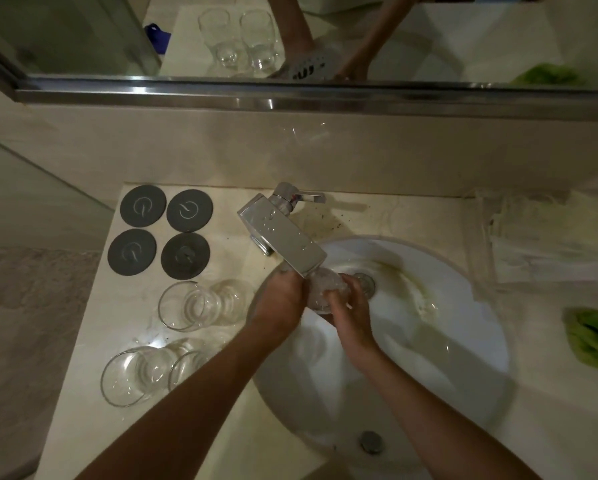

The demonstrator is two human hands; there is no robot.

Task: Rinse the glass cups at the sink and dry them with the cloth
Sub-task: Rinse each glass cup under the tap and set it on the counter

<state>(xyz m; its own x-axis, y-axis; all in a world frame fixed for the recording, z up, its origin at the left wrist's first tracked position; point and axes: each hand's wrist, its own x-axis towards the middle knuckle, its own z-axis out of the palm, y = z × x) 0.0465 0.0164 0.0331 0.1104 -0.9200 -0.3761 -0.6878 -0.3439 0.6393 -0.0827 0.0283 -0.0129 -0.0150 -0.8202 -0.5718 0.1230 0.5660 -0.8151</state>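
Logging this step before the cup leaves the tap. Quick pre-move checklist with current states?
1. Glass cup held by both hands, left hand and right hand, fingers curled round it: ok.
2. Cup sits under the faucet spout, over the sink basin: ok.
3. Water running: cannot tell, the cup looks wet and blurred but no clear stream shows.
4. Green cloth on the counter to the right of the sink, not in hand yet: ok.
5. Free coaster for set-down, all four bare: ok.
6. Other cups stand close to the left forearm's path: not ok, bump risk.
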